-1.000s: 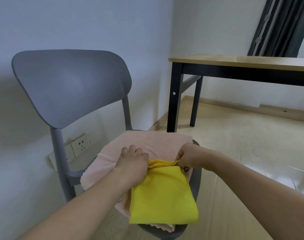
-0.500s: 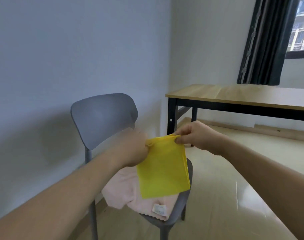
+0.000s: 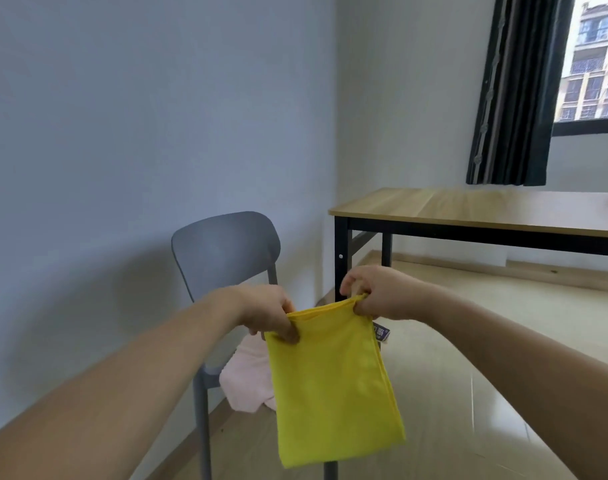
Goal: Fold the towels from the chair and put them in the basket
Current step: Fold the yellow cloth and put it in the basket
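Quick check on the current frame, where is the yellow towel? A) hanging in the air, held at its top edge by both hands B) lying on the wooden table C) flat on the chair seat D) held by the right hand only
A: the yellow towel hangs clear of the chair, with the left hand and the right hand each pinching a top corner; the pink towel lies on the seat.

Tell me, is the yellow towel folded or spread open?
Folded: the yellow towel hangs doubled, layered edges showing, pinched by the left hand and right hand.
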A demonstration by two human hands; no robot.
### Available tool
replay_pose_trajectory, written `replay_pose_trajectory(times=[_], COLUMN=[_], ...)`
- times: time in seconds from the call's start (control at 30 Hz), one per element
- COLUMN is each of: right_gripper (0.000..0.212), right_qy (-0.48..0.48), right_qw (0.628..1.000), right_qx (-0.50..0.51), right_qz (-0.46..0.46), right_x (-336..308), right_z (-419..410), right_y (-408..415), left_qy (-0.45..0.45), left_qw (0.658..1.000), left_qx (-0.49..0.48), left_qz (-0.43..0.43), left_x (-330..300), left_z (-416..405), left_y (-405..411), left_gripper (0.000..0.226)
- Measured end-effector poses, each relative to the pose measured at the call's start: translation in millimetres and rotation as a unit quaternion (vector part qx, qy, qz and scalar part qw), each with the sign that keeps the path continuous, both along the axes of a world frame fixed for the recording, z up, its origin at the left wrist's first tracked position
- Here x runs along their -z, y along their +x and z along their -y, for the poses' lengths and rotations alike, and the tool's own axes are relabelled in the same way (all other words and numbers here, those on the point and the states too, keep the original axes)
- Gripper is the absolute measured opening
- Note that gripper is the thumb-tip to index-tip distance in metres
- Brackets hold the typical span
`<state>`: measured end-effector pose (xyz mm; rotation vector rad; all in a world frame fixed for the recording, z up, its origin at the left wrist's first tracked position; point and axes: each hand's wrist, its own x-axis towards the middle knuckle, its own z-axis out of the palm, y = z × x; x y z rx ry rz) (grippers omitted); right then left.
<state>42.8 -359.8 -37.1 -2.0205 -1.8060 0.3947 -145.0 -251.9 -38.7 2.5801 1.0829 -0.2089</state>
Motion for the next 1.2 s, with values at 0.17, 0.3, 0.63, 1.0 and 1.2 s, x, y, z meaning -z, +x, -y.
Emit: replay_pose_trajectory(times=[0.17,0.3,0.63,1.0,1.2], right_gripper=[0.022,0.015,0.028,0.028,0.034], right_qy=[0.172,0.196,-0.211,-0.134,-0.088], right_qw=[0.982,0.979,0.975,0.984,0.987], right_qx=[0.044,0.044,-0.009,0.117,0.129], right_qz=[0.068,0.037,0.064,0.002,-0.045], right_x=[13,51,179,184,214], right_z=[-18,-33,-48,-125,-133], right_y=[1,5,18,35,38], left_qy=[0.207,0.281,0.022,-0.071,-0.076], left_qw=[0.968,0.951,0.998,0.975,0.967], left_qx=[-0.018,0.023,0.049,-0.16,-0.209], left_qz=[0.141,0.131,-0.022,0.135,0.124], left_x=[17,46,177,205,226], left_z=[-22,-32,-34,-113,-124], left_y=[4,5,7,34,42], left_gripper=[0.03,0.015,0.025,0.016,0.029])
